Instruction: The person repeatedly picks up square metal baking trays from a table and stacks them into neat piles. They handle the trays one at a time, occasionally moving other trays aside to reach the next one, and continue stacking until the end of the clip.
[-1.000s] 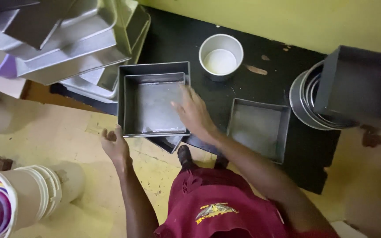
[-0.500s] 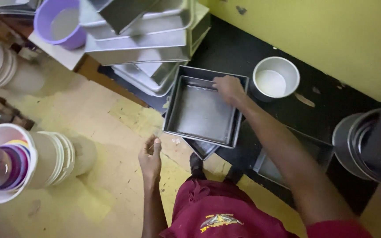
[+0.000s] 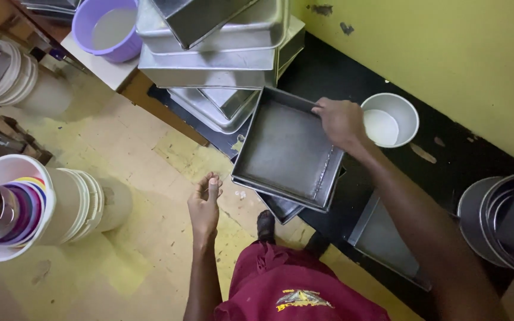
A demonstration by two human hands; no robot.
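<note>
Head view: right hand (image 3: pixel 341 122) clamps square tray's (image 3: pixel 281 148) far rim; left hand (image 3: pixel 203 205) loosely open.

Black low platform (image 3: pixel 447 160), square pans (image 3: pixel 287 151), white bowl (image 3: pixel 389 119), perhaps round tins (image 3: pixel 483 220)

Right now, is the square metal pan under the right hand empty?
Empty: the square metal pan shows only bare grey floor inside; right hand grips its rim.

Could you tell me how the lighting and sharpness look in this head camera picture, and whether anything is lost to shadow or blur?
Head view: dim, warm light; the right hand on the square metal pan is fairly sharp, with soft sheen on the stacked trays. The black counter swallows detail. The round tins at the right edge are dark and indistinct. The left hand is slightly soft.
</note>
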